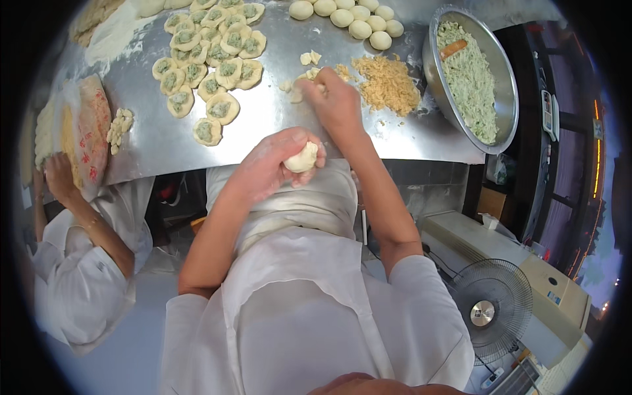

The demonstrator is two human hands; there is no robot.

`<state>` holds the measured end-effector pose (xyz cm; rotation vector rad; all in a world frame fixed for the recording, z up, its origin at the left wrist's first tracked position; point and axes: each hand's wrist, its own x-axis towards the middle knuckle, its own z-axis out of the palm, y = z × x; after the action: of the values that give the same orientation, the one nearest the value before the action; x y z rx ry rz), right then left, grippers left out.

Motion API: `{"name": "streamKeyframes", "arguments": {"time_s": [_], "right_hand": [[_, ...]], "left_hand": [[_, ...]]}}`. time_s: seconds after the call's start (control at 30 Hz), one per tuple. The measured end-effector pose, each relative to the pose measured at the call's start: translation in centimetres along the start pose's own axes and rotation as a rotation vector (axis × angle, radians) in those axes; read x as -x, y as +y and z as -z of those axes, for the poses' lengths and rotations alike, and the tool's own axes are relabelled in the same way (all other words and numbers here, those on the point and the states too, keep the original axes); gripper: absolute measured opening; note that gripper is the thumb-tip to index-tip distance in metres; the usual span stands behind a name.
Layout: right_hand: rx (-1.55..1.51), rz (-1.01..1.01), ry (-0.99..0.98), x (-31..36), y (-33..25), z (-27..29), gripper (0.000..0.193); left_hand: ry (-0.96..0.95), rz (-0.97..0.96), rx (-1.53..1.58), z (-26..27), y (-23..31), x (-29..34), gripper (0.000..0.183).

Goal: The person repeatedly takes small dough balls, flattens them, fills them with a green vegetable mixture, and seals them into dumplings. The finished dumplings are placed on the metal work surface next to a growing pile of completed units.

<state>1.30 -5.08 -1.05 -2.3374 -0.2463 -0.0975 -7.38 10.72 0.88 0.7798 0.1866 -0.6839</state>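
My left hand (268, 157) is curled around a pale ball of dough (301, 158), held just off the front edge of the metal table (276, 118). Over the table, my right hand (334, 104) is closed with its fingertips down among small dough scraps (311, 58); what they pinch, if anything, is hidden. Just right of that hand lies a heap of tan crumbly filling (388, 82). Left of both hands, flat dough rounds topped with green filling (222, 108) are spread in overlapping rows.
Smooth dough balls (360, 29) sit at the back. A steel bowl (510, 105) of green filling with a wooden handle stands at the right edge. A co-worker's hand (60, 179) works at left beside a printed plastic bag (92, 131). A fan (490, 313) stands lower right.
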Motion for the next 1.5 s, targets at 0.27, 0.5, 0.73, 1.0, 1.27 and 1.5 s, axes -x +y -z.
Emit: {"name": "streamKeyframes", "arguments": {"time_s": [0.27,0.5,0.73,1.0,1.27,1.5], "right_hand": [[-0.200,0.044,0.020,-2.5,-0.3,-1.2,0.020],[-0.308,-0.068,0.048,-1.8,0.6,-0.7,0.017],[-0.464,-0.235,-0.175,2.2,-0.2,1.7,0.023],[-0.026,0.160,-0.322,5.4,-1.6,-1.2,0.069],[-0.217,0.022,-0.240,1.1,-2.8,-0.1,0.058],[-0.001,0.090,0.021,-9.8,1.4,0.7,0.048]], "left_hand": [[-0.027,-0.019,0.619,3.1,-1.7,-0.2,0.041],[0.533,-0.542,-0.639,0.8,-1.4,0.4,0.033],[0.629,-1.057,-1.272,1.8,-3.8,-0.8,0.024],[0.741,-1.077,-1.100,6.2,-2.4,2.8,0.025],[0.694,-1.156,-1.133,7.4,-3.0,0.3,0.023],[0.708,-1.195,-1.280,7.2,-2.9,-0.2,0.024]]}}
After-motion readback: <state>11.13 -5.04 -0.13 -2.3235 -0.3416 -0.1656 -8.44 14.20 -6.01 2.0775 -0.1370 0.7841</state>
